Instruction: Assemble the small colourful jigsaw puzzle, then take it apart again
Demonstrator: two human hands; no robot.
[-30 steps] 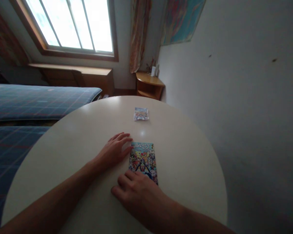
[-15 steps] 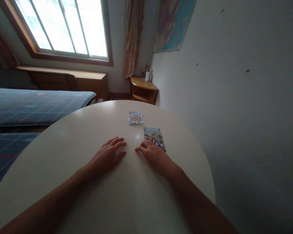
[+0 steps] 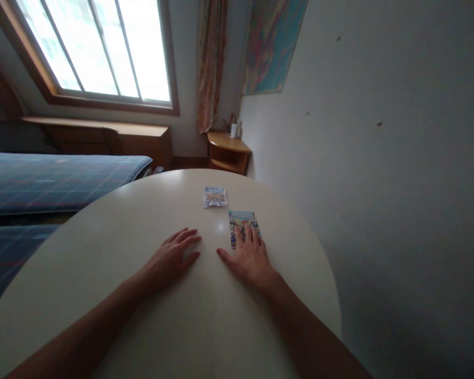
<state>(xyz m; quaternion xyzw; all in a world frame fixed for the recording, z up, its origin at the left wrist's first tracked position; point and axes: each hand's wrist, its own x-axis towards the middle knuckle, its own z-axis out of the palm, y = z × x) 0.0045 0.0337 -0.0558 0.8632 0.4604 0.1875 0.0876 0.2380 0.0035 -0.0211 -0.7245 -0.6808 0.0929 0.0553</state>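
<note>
My right hand (image 3: 248,258) lies open with its fingers spread over the lower part of a colourful printed card or booklet (image 3: 242,217), whose upper end shows beyond the fingertips. The thumb points out to the left over the bare tabletop. To the left, my left hand (image 3: 174,252) rests open on the table, fingers stretched out and nothing in them. Farther off lies a small, flat printed packet (image 3: 214,197), apart from both hands.
The round white table (image 3: 114,242) has a wall (image 3: 363,210) close on its right. A mattress with a blue checked cover (image 3: 63,179) is at the left. A corner shelf (image 3: 228,143) and a window (image 3: 102,47) are behind.
My right hand has turned and spread its fingers flat over the printed card, which now sits a little straighter. The left hand stays in place. The view has tilted up slightly.
</note>
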